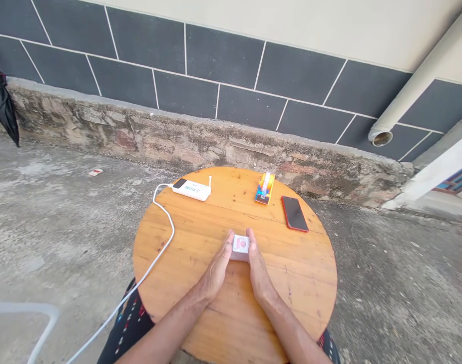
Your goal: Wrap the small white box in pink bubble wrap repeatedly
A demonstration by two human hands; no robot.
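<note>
A tiled wall (223, 48) fills the 12 o'clock side, above a rough stone footing (158, 131) and grey concrete ground (64, 217). Taking clock directions from the middle of the round wooden table (291, 278), the far rim lies close to the footing. A pale drainpipe (416, 86) slants down at 2 o'clock, and a folded black umbrella (5, 103) leans by the footing at 10 o'clock.

A white cable (173, 227) crosses the tabletop from 11 o'clock, curves along the left side and drops over the rim at 8 o'clock, beside the left forearm. The left hand (218, 265) and right hand (258, 268) reach in from 7 and 5 o'clock. Their fingers are fairly straight and set close together, palms facing, with a small pale block (240, 244) with a pink-red print on top held between them, just to the 12 o'clock side of the middle.

Beyond the hands, a white device (193, 189) with a short upright antenna sits at 11 o'clock, joined to the cable. A red-edged phone (295, 214) lies at 2 o'clock, with a yellow and blue tape dispenser (265, 188) near it at 1 o'clock. A small red and white scrap (95, 172) lies on the ground at 10 o'clock.
</note>
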